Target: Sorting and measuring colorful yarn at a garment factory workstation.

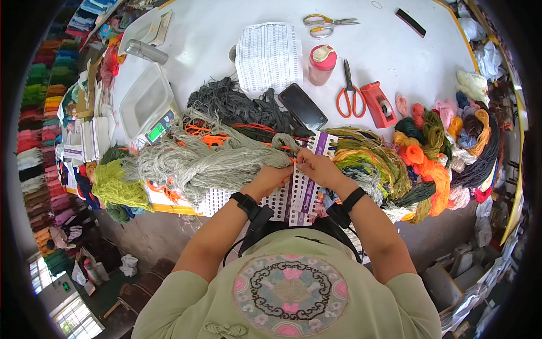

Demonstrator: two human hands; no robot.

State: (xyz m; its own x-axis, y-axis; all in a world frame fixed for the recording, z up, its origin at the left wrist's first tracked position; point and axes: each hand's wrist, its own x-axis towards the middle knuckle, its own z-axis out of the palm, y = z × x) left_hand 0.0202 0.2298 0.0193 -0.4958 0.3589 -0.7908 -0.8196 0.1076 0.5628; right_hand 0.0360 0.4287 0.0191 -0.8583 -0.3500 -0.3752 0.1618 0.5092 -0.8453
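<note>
A large hank of grey-green yarn (212,158) lies across the table's front edge, its looped end between my hands. My left hand (274,178) is closed at that end, fingers wrapped on the yarn. My right hand (317,169) is closed in a pinch just right of it, beside a short bit of orange thread; what is between its fingertips is too small to make out. Under both hands lie white and purple cards with punched holes (301,198). Dark grey yarn (226,101) is heaped behind the hank, near a black phone (303,106).
Coloured hanks (432,152) pile up at the right, lime yarn (119,186) at the left. Farther back are orange-handled scissors (350,93), a red tape dispenser (379,105), a pink-lidded bottle (322,65), printed sheets (268,56), a plastic tub (145,101) and a scale with a green display (156,131).
</note>
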